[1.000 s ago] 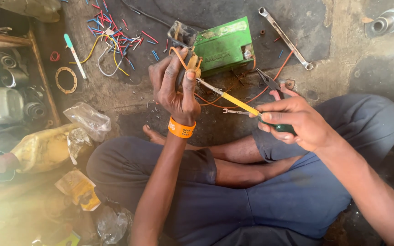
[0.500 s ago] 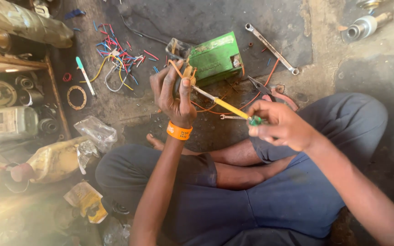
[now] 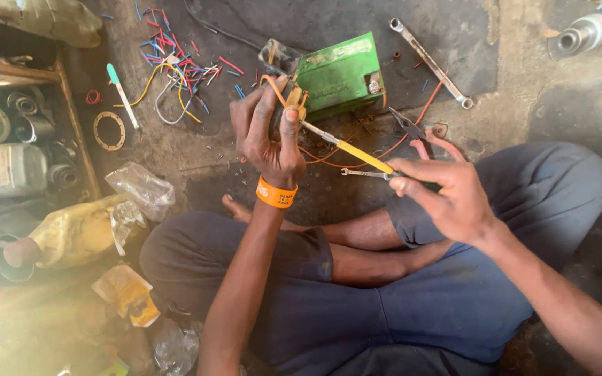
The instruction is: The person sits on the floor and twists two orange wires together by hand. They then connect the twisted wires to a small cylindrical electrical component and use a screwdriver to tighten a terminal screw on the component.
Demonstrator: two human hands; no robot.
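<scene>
Rough concrete workshop floor, stained and littered, seen from above.

The grey concrete floor (image 3: 524, 118) is patchy, dark with oil near the top and paler and dusty toward the right. Short offcuts of red, blue and yellow wire (image 3: 175, 66) lie scattered at upper left, beside a white pen-like tool with a teal tip (image 3: 122, 94) and a flat brown gasket ring (image 3: 109, 131). A long steel spanner (image 3: 430, 63) lies aslant at the top. A wooden-edged rack of metal coils and parts (image 3: 8, 125) runs along the left side. Crumpled clear plastic bags (image 3: 141, 189) sit near it, and warm hazy light washes the lower left corner.
</scene>
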